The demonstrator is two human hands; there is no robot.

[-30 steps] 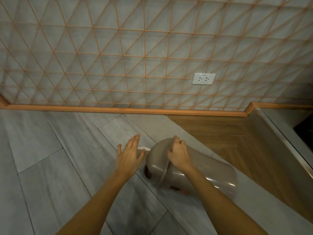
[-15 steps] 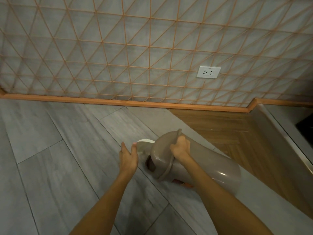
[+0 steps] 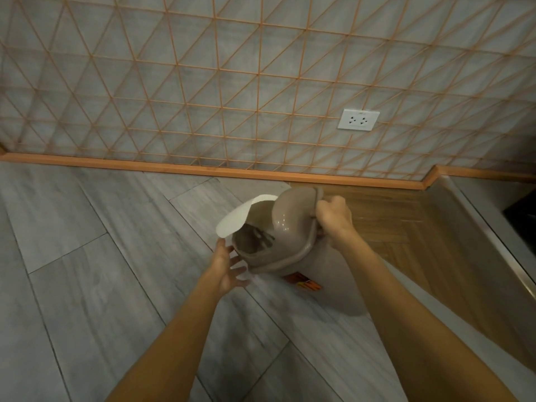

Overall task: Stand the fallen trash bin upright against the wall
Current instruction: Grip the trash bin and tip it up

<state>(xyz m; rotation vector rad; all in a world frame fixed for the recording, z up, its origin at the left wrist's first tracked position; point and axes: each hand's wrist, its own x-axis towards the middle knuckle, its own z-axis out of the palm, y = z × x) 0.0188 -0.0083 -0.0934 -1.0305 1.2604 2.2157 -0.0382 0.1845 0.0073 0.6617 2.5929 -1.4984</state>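
The left hand (image 3: 229, 266) has slipped down under the mouth of the trash bin (image 3: 327, 288), fingers spread wide and gripping nothing, where a second ago it hovered flat beside it. The white swing flap (image 3: 236, 220) now hangs open (it was barely showing before). The bin itself has come up off the grey floor (image 3: 87, 285), tilted and mouth-forward instead of lying flat, well short of the wall (image 3: 203, 82). The right hand (image 3: 333, 219) stays clamped on the lid's rim. I'd say the righting is about half done.
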